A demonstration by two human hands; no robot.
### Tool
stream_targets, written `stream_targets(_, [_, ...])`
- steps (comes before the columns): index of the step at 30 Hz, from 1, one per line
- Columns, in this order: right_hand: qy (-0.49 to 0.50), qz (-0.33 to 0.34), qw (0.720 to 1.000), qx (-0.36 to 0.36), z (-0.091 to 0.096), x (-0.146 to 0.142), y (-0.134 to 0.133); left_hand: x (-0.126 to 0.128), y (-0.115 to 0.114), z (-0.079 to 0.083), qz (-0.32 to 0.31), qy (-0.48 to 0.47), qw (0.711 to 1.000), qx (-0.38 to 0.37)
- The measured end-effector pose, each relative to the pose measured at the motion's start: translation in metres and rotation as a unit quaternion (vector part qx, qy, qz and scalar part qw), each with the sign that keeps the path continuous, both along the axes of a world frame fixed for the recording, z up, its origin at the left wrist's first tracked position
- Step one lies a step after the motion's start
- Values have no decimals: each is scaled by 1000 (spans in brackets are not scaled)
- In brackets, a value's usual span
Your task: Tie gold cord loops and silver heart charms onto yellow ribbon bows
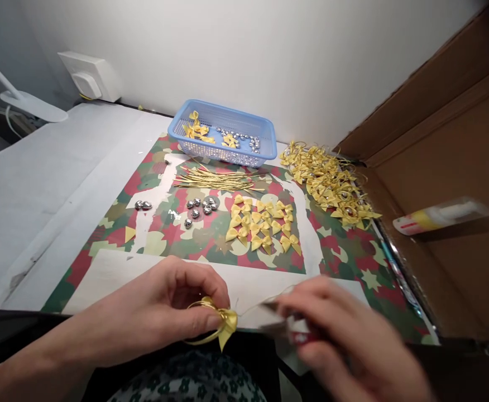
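Thumb and fingers of my left hand [177, 307] pinch a yellow ribbon bow [228, 324] with a loop of thin gold cord behind it. My right hand [345, 335], smeared by motion, is closed around scissors [280, 321] with metal blades and a reddish part near the grip. The blades point left toward the bow and are apart from it. A thin pale thread [253, 308] runs between the bow and my right hand. Both hands are over the white strip [135, 273] at the table's front edge.
Yellow bows [263, 226] lie in rows beyond my hands. Left of them are silver bells [195, 213]; behind lie gold cords [219, 180]. A blue basket [223, 106] stands at the back, a pile of corded bows [332, 184] to its right. A cardboard wall [445, 139] borders the right side.
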State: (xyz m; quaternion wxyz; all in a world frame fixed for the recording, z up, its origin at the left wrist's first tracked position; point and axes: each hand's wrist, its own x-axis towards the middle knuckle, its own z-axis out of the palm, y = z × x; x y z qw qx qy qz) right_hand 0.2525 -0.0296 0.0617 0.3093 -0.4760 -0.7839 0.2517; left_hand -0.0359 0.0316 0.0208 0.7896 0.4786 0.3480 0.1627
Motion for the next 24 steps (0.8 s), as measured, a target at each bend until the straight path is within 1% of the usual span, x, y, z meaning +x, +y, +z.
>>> stream_targets(2, [20, 62, 996, -68, -10, -24, -2, 0, -2, 0, 29, 25, 999, 21])
stream_targets(3, [24, 73, 993, -94, -14, -32, -2, 0, -2, 0, 39, 43, 998, 40])
stream_targets(5, [23, 57, 990, -126, -19, -40, -3, 0, -3, 0, 46, 78, 992, 87])
stream_targets(7, [23, 34, 987, -157, -23, -40, -3, 0, -3, -1, 40, 94, 987, 127])
stream_targets(10, [42, 21, 983, -178, -27, -38, -2, 2, -3, 1, 36, 92, 983, 156])
stream_targets(15, [91, 6, 983, -161, -35, -40, -1, 6, -7, 3, 51, 86, 984, 146])
stream_targets(21, [112, 13, 973, -202, -40, -42, -2, 8, -9, 5, 51, 87, 987, 123])
stream_targets(24, [116, 14, 971, -211, -43, -41, 0, 8, -8, 6, 50, 78, 989, 114])
